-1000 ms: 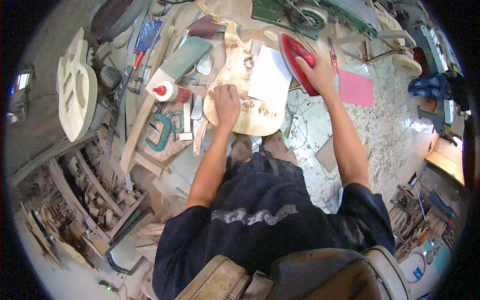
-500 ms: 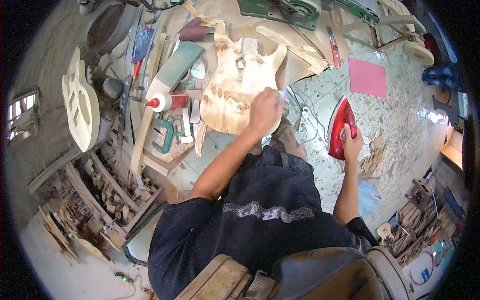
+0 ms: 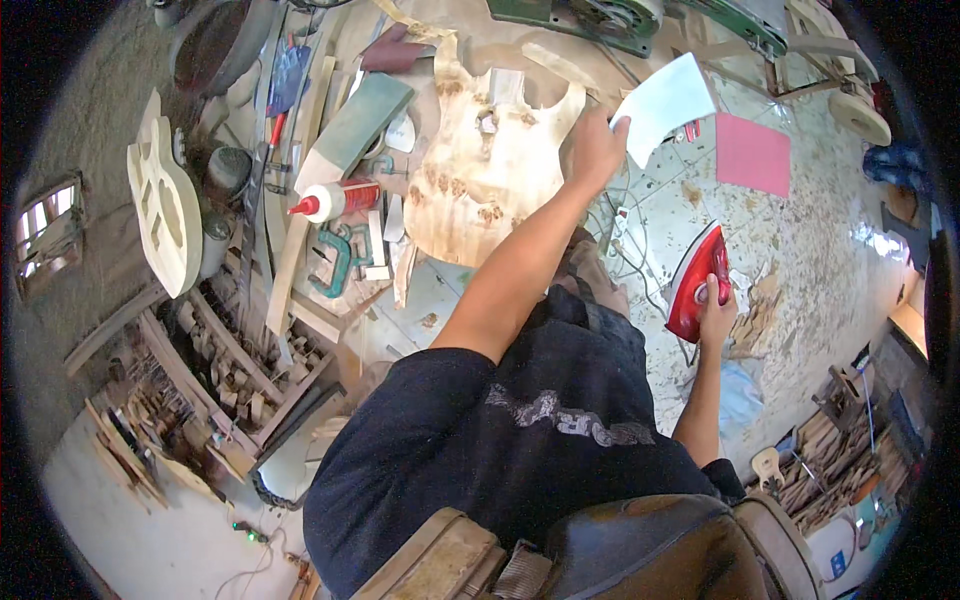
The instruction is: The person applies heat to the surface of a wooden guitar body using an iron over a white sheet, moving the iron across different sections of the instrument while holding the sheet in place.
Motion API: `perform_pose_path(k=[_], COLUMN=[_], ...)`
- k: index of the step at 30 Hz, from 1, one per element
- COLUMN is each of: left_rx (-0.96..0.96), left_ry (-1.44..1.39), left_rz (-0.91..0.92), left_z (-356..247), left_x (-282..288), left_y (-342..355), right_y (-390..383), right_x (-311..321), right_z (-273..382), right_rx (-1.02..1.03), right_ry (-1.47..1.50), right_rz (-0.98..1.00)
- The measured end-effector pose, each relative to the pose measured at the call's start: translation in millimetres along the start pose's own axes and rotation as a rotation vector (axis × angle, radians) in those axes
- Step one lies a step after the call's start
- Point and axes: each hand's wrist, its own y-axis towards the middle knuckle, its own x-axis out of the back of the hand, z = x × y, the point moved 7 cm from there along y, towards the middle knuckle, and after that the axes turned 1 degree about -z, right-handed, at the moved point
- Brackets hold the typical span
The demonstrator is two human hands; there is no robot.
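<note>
Guitar body (image 3: 485,195) with the burl-spotted top lies just left of your left hand (image 3: 596,152), which is pinching a curved white paper sheet (image 3: 670,105) by its edge. Over right there's a red clothes iron (image 3: 690,290), your right hand (image 3: 717,315) curled round its handle, pink sheet (image 3: 753,155) ahead of it.

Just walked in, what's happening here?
A person's left grip holds a bent white sheet to the right of a guitar-shaped wooden body. The right grip has a red iron by its handle, also off to the body's right. A squeeze bottle lies on the left, near green clamps; a pink sheet lies on the floor.
</note>
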Motion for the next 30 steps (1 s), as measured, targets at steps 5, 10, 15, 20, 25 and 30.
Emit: perform_pose_path(k=[5, 10, 15, 20, 25, 30], left_rx=[-0.292, -0.265, -0.351, -0.415, -0.44, -0.4], left_ry=[0.39, 0.764, 0.725, 0.764, 0.74, 0.676], left_rz=[-0.121, 0.002, 0.091, 0.059, -0.046, -0.026], left_z=[-1, 70, 72, 71, 73, 71], left_x=[36, 70, 74, 94, 114, 114], left_y=[-18, -68, -78, -83, -70, -50], right_y=[0, 2, 3, -7, -18, -32], right_x=[6, 3, -8, -7, -7, -6], right_z=[0, 6, 9, 23, 15, 27], right_rx=[-0.03, 0.117, -0.047, 0.025, 0.047, 0.059], right_ry=[-0.046, -0.047, -0.067, -0.125, -0.101, -0.161], right_rz=[0.014, -0.089, 0.02, 0.029, -0.002, -0.08])
